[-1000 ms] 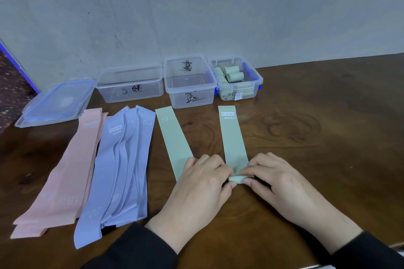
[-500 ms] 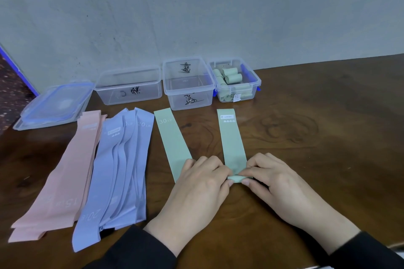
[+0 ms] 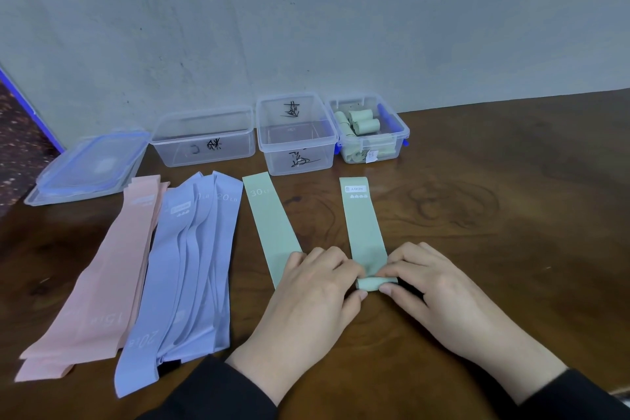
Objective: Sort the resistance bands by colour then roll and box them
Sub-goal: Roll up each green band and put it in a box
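Note:
A green band (image 3: pixel 363 225) lies lengthwise on the brown table, its near end curled into a small roll. My left hand (image 3: pixel 313 297) and my right hand (image 3: pixel 433 290) pinch that roll from either side with fingertips and thumbs. A second green band (image 3: pixel 271 225) lies flat to the left, its near end under my left hand. Further left lie several purple bands (image 3: pixel 191 269) in a pile and a stack of pink bands (image 3: pixel 102 286). At the back, the right clear box (image 3: pixel 395 136) holds several rolled green bands.
Two clear boxes with black writing, one in the middle (image 3: pixel 295 147) and one to its left (image 3: pixel 204 143), stand by the grey wall. A clear lid with blue clips (image 3: pixel 88 170) lies at the far left. Bare wood (image 3: pixel 511 215) stretches to the right.
The roll at the near end of the green band has grown slightly under my fingers. My hands have stayed in the same place; the view shifted a little.

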`<state>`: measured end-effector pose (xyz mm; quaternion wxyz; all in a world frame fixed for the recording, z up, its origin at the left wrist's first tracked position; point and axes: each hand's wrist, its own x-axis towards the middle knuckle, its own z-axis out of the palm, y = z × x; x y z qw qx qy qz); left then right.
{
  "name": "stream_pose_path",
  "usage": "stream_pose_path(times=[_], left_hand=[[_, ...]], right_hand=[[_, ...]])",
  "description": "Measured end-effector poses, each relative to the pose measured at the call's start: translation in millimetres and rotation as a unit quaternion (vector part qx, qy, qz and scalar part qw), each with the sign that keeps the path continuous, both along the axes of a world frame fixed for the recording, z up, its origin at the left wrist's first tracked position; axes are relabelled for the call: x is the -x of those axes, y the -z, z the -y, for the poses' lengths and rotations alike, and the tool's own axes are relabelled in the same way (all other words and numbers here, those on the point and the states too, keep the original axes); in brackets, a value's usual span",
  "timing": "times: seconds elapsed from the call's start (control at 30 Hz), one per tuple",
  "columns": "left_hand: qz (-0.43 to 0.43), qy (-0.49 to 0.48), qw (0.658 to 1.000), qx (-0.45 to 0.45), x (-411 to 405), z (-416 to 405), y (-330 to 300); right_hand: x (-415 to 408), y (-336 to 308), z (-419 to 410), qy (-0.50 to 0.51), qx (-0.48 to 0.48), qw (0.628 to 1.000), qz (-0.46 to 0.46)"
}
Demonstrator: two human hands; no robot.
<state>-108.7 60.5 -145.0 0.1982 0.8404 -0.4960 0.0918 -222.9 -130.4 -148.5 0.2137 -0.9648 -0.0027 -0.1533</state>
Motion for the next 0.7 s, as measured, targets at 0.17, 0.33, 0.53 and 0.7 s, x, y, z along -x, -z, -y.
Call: stream_pose_path(times=[0.17, 0.33, 0.53, 0.7], left_hand=[[0.002, -0.004, 1.0, -0.006, 0.5, -0.1, -0.5], [-0.012, -0.005, 1.0, -0.003, 0.1, -0.3, -1.1], [-0.017, -0.004, 1.0, -0.007, -0.9, -0.4, -0.9], [-0.02, -0.007, 1.0, -0.005, 0.4, -0.2, 0.6]], right_hand=[[0.2, 0.2, 1.0, 0.002, -0.008, 1.0, 0.004], [-0.1, -0.6, 0.8, 0.01, -0.008, 1.0, -0.002], [0.1, 1.0, -0.2, 0.015, 0.011, 1.0, -0.004], [0.4, -0.3, 1.2, 0.012, -0.002, 1.0, -0.012]])
